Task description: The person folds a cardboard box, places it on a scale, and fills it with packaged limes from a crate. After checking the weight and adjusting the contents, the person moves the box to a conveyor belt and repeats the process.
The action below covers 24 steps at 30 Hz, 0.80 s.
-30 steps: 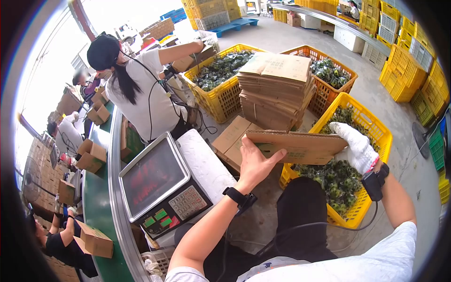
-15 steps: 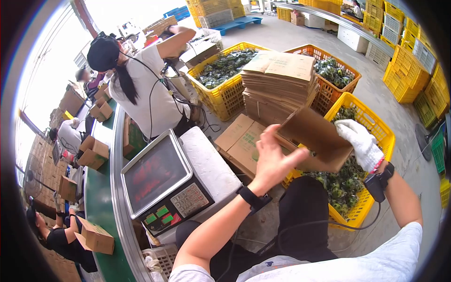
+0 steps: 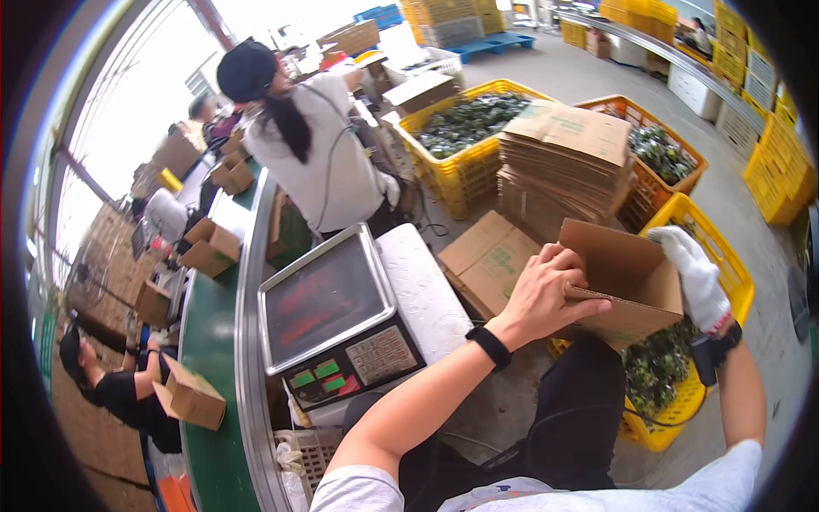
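An open cardboard box is held above my knee, its mouth facing up toward me. My bare left hand has its fingers curled over the box's left edge, with the thumb lying along the near wall. My right hand, in a white knitted glove, clasps the right side; some of its fingers are hidden by the box. Below it stands a yellow crate holding dark green, plastic-wrapped produce. A closed carton sits left of the held box, beside a tall stack of flattened cardboard.
On my left, a weighing scale rests on a white foam block, alongside a green conveyor belt carrying open boxes. A person in a white shirt stands ahead. More filled crates, one yellow and one orange, stand behind the cardboard stack.
My left hand has gone from spread fingers beside the box to gripping its left edge. The box has turned more upright, showing its inside. The view has shifted left.
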Available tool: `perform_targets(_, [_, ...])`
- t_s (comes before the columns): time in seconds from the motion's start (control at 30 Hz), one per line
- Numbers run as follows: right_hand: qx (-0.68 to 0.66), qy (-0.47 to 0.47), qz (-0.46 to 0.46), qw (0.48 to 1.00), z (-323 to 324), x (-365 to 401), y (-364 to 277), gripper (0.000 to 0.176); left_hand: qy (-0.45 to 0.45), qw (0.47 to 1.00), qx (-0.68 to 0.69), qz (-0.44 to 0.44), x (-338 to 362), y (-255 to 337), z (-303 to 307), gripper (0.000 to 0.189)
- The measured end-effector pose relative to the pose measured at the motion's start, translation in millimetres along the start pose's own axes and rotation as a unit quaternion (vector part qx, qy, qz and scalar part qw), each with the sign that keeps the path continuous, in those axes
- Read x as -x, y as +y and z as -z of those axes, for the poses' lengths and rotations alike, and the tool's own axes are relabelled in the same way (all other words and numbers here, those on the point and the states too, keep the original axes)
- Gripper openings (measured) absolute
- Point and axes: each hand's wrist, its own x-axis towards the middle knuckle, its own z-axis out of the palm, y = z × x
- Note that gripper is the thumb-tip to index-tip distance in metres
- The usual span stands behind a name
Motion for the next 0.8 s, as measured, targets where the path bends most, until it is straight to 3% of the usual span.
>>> perform_targets(0.07, [-0.242, -0.073, -0.017, 0.967, 6, 8, 17, 0.055, 0.018, 1.0, 0.008, -0.014, 2, -15, -1, 0.046])
perform_targets(0.1, [-0.179, -0.085, 0.011, 0.98, 4, 11, 24, 0.064, 0.026, 0.998, 0.032, -0.036, 3, -18, -1, 0.048])
perform_targets(0.17, [-0.172, -0.039, 0.018, 0.984, -8, 17, 18, 0.062, 0.028, 0.998, 0.036, -0.03, 5, -20, -2, 0.048])
perform_targets(0.23, [-0.037, 0.013, -0.003, 0.999, -15, 9, 17, 0.055, -0.005, 0.999, 0.052, 0.011, 1, -19, -1, 0.048])
perform_targets(0.27, [0.151, 0.119, 0.12, 0.974, -25, 1, 37, 0.056, -0.039, 0.999, 0.024, 0.01, -1, -15, 1, 0.043])
perform_targets(0.3, [0.21, 0.155, 0.133, 0.956, -37, 1, 32, 0.061, -0.047, 0.998, 0.033, 0.008, -1, -13, 1, 0.043])
perform_targets(0.33, [0.243, 0.168, 0.164, 0.941, -40, -2, 33, 0.061, 0.021, 0.99, 0.121, 0.073, 0, -11, -2, 0.048])
perform_targets(0.4, [0.272, 0.137, 0.232, 0.924, -35, -4, 34, 0.058, 0.103, 0.954, 0.231, 0.159, -3, -1, -4, 0.069])
perform_targets(0.47, [0.246, 0.085, 0.288, 0.921, -29, -5, 39, 0.051, 0.105, 0.97, 0.159, 0.148, -2, -8, 0, 0.088])
perform_targets(0.57, [0.22, 0.01, 0.302, 0.928, -13, -1, 36, 0.025, 0.032, 0.992, -0.107, 0.053, -1, -25, 7, 0.096])
perform_targets(0.6, [0.232, -0.037, 0.321, 0.918, -7, 0, 33, 0.02, 0.016, 0.99, -0.131, 0.042, -6, -19, 11, 0.086])
perform_targets(0.63, [0.241, -0.086, 0.338, 0.905, -2, 5, 33, 0.018, -0.013, 0.98, -0.197, -0.027, -4, -22, 11, 0.069])
perform_targets(0.7, [0.152, -0.125, 0.222, 0.955, 1, 23, 40, 0.026, -0.068, 0.976, -0.205, -0.036, -5, -25, 9, 0.056])
perform_targets(0.77, [0.142, -0.106, 0.176, 0.968, 3, 27, 43, 0.025, -0.151, 0.982, -0.116, -0.017, -15, -29, 6, 0.056])
perform_targets(0.8, [0.14, -0.106, 0.198, 0.964, 4, 27, 48, 0.025, -0.157, 0.976, -0.137, -0.067, -27, -22, 7, 0.058])
